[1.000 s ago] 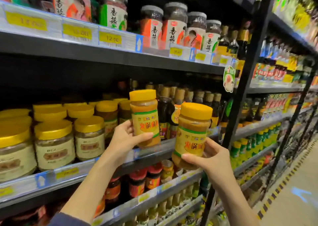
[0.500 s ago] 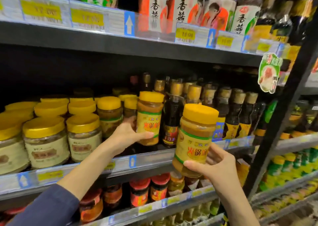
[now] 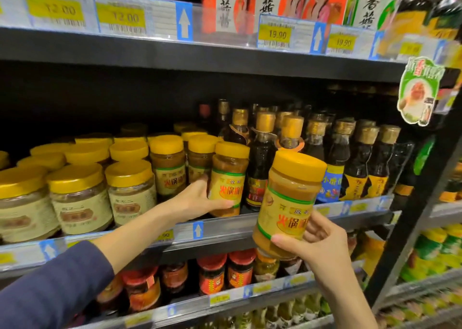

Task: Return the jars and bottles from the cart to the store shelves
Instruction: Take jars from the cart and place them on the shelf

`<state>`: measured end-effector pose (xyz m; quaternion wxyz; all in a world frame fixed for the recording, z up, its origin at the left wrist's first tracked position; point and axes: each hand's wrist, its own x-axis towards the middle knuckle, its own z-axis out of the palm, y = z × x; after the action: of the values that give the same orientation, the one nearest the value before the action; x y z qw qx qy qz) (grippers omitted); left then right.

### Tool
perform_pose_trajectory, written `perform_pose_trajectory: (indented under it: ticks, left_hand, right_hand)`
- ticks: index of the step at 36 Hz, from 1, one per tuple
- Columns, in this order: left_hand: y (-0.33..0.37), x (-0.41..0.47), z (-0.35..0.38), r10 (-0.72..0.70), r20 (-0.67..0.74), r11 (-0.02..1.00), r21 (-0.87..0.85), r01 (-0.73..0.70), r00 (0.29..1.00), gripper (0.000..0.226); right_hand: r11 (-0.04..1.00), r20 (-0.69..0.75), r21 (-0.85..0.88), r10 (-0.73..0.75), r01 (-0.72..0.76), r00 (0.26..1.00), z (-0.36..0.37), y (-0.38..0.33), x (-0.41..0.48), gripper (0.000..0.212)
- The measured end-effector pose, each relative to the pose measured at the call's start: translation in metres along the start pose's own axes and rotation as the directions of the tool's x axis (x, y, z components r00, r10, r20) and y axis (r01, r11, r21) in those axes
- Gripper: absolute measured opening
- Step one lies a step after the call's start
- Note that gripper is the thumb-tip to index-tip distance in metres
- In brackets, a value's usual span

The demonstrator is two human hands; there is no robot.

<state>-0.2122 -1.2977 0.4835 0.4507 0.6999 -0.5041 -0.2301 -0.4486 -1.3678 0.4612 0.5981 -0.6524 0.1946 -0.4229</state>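
The left hand [image 3: 196, 198] curls around a yellow-lidded clear plastic jar of tan paste [image 3: 228, 176], held upright at the front of the black middle shelf [image 3: 220, 245], between matching jars [image 3: 167, 168] and dark sauce bottles [image 3: 360, 168]. The right hand [image 3: 325, 248] grips a second identical jar [image 3: 290, 198], which is tilted in front of the shelf edge.

Jars [image 3: 130, 186] L of bottles [image 3: 355, 161] (mid shelf [image 3: 225, 228])

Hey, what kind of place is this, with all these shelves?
Most likely a supermarket or grocery aisle. Yellow price tags run along the shelf edges, and rows of identical yellow-lidded jars and dark sauce bottles face outward.
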Motion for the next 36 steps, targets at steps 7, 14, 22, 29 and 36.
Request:
perform_pose_trajectory:
  ticks: [7,14,22,29,36]
  left_hand:
    - [0.003,0.003,0.005,-0.024,0.023,0.998,0.066,0.023,0.999,0.041]
    - [0.003,0.004,0.005,-0.094,0.105,0.979,0.188,0.073,0.99,0.05]
    - [-0.002,0.006,-0.001,-0.151,0.044,0.97,0.199,0.139,0.988,0.069]
    - [0.005,0.006,-0.004,-0.111,0.04,0.963,0.251,0.098,0.993,0.046]
    - [0.063,-0.032,-0.048,0.144,-0.125,0.894,0.443,-0.075,0.982,0.069]
  right_hand:
    - [1.0,-0.029,-0.018,-0.007,0.006,1.0,-0.005,0.001,-0.007,0.069]
    - [1.0,-0.043,-0.016,0.003,-0.004,0.999,-0.01,0.003,-0.014,0.073]
    - [1.0,-0.045,-0.016,0.004,-0.004,0.999,-0.012,0.004,-0.023,0.065]
    - [1.0,-0.018,-0.023,0.012,-0.013,1.0,-0.007,0.002,-0.022,0.067]
    - [0.999,0.048,-0.037,0.0,0.002,0.999,0.005,-0.003,-0.014,0.063]
